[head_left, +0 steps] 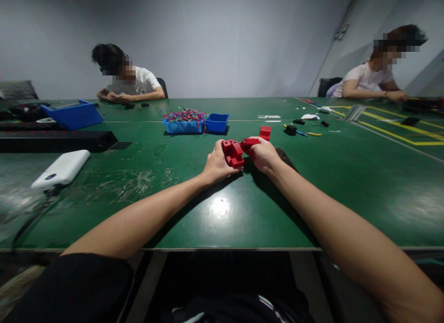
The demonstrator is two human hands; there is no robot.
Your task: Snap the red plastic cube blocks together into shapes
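Note:
Near the middle of the green table [194, 221], my left hand [217, 165] grips a red block [233, 154] with a stepped hollow facing up. Just right of it, my right hand [263, 152] is closed on a smaller, flat red piece [250, 141]. The two red parts are very close; whether they touch is hard to tell. Another red block [265, 132] rests on the table just beyond my right hand. A flat black object [286, 159] lies partly hidden behind my right wrist.
Beyond my hands stand a blue tray of colourful wires [183, 126] and a blue bin [217, 123]. Pliers [302, 133] and black parts lie right. A white power bank [62, 168] and a long black case [69, 141] are left. Two people sit across the table.

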